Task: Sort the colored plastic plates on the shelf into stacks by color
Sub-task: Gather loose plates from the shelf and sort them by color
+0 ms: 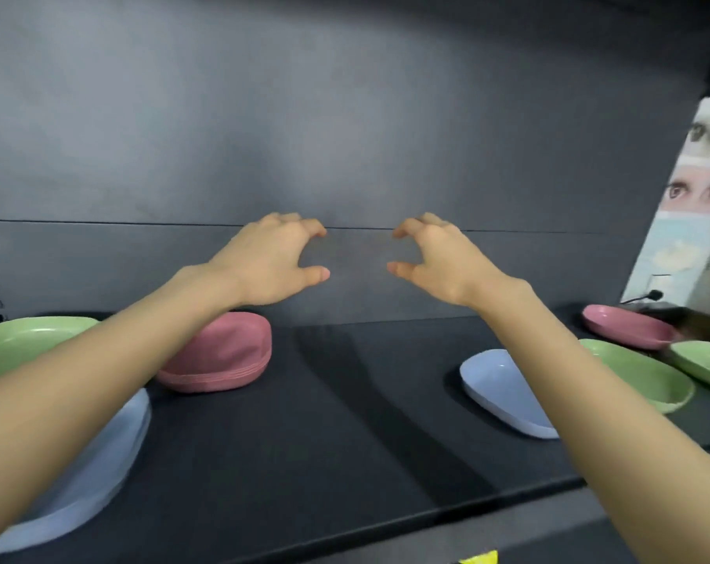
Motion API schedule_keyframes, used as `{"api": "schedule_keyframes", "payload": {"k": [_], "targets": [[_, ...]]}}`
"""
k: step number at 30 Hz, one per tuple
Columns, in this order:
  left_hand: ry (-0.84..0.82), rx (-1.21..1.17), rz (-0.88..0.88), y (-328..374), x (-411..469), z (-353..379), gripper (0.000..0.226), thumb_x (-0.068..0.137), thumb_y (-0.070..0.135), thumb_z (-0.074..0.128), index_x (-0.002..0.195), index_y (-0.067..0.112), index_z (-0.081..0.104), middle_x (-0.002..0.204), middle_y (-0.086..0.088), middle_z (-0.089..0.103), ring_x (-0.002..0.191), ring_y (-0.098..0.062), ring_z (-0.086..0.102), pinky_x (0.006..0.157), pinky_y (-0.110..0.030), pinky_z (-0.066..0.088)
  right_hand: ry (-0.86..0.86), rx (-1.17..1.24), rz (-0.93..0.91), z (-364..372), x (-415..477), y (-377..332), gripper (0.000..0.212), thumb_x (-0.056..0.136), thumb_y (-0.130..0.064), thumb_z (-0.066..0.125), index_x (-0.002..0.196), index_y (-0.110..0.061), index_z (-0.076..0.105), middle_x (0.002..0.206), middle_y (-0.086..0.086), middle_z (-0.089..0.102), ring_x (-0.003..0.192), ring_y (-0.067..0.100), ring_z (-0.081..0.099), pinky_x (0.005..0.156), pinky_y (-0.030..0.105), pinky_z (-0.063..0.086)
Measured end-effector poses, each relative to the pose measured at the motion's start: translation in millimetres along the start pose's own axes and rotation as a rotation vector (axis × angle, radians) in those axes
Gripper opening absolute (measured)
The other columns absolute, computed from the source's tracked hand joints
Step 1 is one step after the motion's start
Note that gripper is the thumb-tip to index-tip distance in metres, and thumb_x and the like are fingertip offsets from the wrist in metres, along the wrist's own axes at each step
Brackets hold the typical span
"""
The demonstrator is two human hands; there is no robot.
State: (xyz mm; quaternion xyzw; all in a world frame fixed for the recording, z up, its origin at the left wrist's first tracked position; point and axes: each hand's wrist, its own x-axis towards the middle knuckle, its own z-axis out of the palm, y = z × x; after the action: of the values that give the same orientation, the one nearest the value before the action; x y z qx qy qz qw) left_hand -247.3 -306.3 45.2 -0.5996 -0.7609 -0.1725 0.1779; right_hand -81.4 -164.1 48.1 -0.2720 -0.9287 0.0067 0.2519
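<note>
Plates (223, 356) on shelf (304, 421), left hand (272, 258) and right hand (438, 258) raised above them, half-curled, empty

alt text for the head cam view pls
Two empty hands, left hand and right hand, hover with fingers loosely curled over a dark shelf. On its left sit a green plate, pink stack and blue stack. On its right lie a lone blue plate, two green plates and a pink plate.

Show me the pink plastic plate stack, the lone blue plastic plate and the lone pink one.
Pink plastic plate stack (227, 352): head view, top plate.
Lone blue plastic plate (503, 386): head view, hollow.
Lone pink plastic plate (625, 325): head view, hollow.
</note>
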Motion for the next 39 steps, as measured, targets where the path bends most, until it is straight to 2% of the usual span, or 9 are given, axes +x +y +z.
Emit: {"api": "schedule_keyframes", "payload": {"k": [9, 16, 24, 30, 36, 39], "targets": [[0.077, -0.101, 0.07, 191.8, -26.1, 21.1, 0.055, 0.089, 0.043, 0.055, 0.138, 0.023, 0.039, 0.132, 0.001, 0.048, 0.123, -0.02, 0.039, 0.103, -0.036, 0.034, 0.063, -0.04, 0.049, -79.5, -133.4, 120.6, 0.043, 0.092, -0.031, 0.056, 0.13, -0.013, 0.048, 0.136, 0.002, 0.041, 0.125, 0.026, 0.038, 0.099, 0.044, 0.04], [0.01, -0.14, 0.107, 282.8, -10.7, 50.1, 0.055, 0.09, 0.044, 0.054, 0.138, 0.023, 0.038, 0.134, 0.004, 0.046, 0.121, -0.017, 0.039, 0.1, -0.031, 0.033, 0.038, -0.022, 0.109, -103.5, -186.1, 204.0, 0.041, 0.09, -0.029, 0.059, 0.127, -0.013, 0.052, 0.133, 0.003, 0.045, 0.116, 0.028, 0.045, 0.097, 0.04, 0.042], [-0.059, -0.152, 0.15, 337.9, 46.6, 94.3, 0.054, 0.089, 0.044, 0.054, 0.137, 0.023, 0.039, 0.133, 0.003, 0.047, 0.122, -0.018, 0.04, 0.1, -0.033, 0.034, -0.003, -0.025, 0.158, -98.7, -191.1, 288.8, 0.038, 0.088, -0.029, 0.059, 0.123, -0.014, 0.054, 0.131, 0.003, 0.047, 0.116, 0.028, 0.045, 0.094, 0.046, 0.044], [-0.16, -0.118, 0.131, 354.7, 105.9, 144.0, 0.059, 0.087, 0.048, 0.056, 0.137, 0.024, 0.036, 0.13, 0.001, 0.048, 0.121, -0.019, 0.042, 0.098, -0.035, 0.036, -0.054, -0.047, 0.141, -77.0, -160.3, 356.0, 0.039, 0.089, -0.029, 0.059, 0.125, -0.015, 0.053, 0.133, 0.004, 0.046, 0.121, 0.028, 0.044, 0.099, 0.042, 0.04], [-0.411, -0.112, 0.059, 357.8, 164.6, 193.0, 0.078, 0.078, 0.055, 0.063, 0.141, 0.021, 0.032, 0.13, -0.001, 0.047, 0.12, -0.021, 0.045, 0.099, -0.038, 0.04, -0.148, -0.029, 0.12, -51.2, -115.9, 419.8, 0.041, 0.087, -0.029, 0.06, 0.125, -0.014, 0.054, 0.13, 0.007, 0.049, 0.12, 0.03, 0.046, 0.101, 0.037, 0.037], [-0.531, -0.117, 0.014, 357.4, 183.6, 209.6, 0.091, 0.072, 0.06, 0.067, 0.144, 0.019, 0.027, 0.135, 0.0, 0.045, 0.124, -0.021, 0.042, 0.099, -0.031, 0.039, -0.195, 0.006, 0.125, -37.5, -97.4, 447.2, 0.042, 0.087, -0.028, 0.062, 0.125, -0.013, 0.054, 0.127, 0.009, 0.05, 0.119, 0.028, 0.047, 0.1, 0.032, 0.037]]}}
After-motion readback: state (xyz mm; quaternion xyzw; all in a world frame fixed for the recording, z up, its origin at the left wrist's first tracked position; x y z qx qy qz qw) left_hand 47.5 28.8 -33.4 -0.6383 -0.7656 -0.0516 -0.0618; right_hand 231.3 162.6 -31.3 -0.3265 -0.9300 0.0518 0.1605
